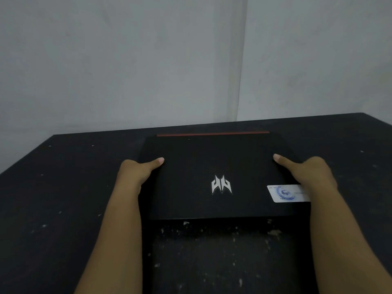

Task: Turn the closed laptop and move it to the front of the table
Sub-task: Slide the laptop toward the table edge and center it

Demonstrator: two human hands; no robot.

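Your left hand (135, 172) and right hand (314, 172) clamp the sides of the closed black laptop with the silver emblem (212, 166), sitting toward the dark speckled table's (63, 198) back edge. Looks like grip's set: next, rotate it, then draw it forward.

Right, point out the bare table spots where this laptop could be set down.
Bare tabletop lies between the forearms, from the laptop's near edge toward you, on the black table. More bare room lies outside the left hand and outside the right hand. Only a thin strip remains behind the laptop's red-trimmed edge.
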